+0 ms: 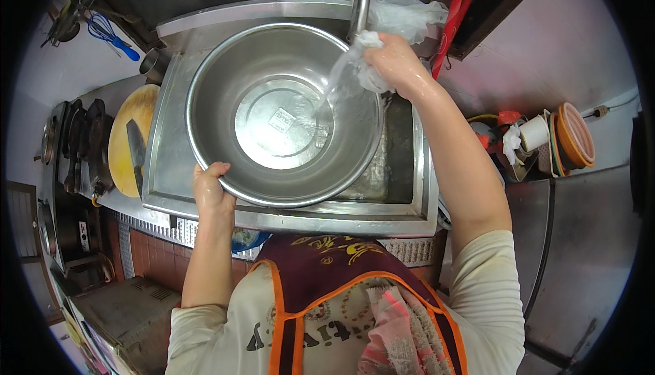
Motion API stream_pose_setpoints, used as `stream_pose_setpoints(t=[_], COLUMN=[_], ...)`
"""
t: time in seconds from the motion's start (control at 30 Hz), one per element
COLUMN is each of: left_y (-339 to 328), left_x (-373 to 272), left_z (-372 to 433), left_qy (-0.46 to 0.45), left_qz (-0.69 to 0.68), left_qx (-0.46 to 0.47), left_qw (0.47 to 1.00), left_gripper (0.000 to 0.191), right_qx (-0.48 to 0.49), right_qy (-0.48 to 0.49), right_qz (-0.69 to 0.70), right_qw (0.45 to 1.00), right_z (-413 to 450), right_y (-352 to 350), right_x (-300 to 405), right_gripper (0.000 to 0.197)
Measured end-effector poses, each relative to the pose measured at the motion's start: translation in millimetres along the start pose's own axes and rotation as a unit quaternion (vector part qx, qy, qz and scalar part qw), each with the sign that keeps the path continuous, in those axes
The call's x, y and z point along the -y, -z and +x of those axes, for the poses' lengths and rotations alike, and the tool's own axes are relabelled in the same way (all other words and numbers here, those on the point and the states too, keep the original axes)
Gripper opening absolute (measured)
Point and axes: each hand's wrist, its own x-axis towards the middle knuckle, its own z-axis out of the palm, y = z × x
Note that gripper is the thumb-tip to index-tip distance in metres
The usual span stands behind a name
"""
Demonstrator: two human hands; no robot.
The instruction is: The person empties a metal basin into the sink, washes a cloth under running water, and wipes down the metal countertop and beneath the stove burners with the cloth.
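A large round stainless steel basin (220, 134) rests over a metal sink (419, 160), tilted a little. My left hand (211, 186) grips its rim at the lower left, thumb on top. At the upper right, my right hand (396, 65) is closed around a crumpled, wet, whitish translucent cloth or plastic (372, 75), beside the bent metal faucet (361, 9). Water runs down near the cloth into the basin. A small square label (282, 120) with writing shows on the basin's bottom.
Left of the sink, a knife (135, 144) lies on a round cutting board (118, 144), near a metal cup (153, 64). A blue whisk (110, 37) hangs at the upper left. Clear plastic (404, 14) lies behind the faucet. Colored baskets (575, 137) stand at the right.
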Motion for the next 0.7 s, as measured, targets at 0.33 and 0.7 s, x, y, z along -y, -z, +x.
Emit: stream_pose_setpoints(t=[0.33, 0.7], left_y=[11.3, 2.5], left_x=[0.8, -19.3], left_z=[9.9, 6.6], left_qy=[0.004, -0.091], left_qz=[-0.009, 0.023], left_qx=[-0.013, -0.013], left_qw=[1.0, 0.996], left_gripper=[0.047, 0.039], right_qx=[0.054, -0.011], right_qy=[-0.086, -0.152], right_qz=[0.14, 0.292], right_qw=[0.985, 0.944], right_z=[20.6, -1.6], right_y=[-45.0, -18.9], right_x=[22.4, -77.8], right_gripper=[0.021, 0.019])
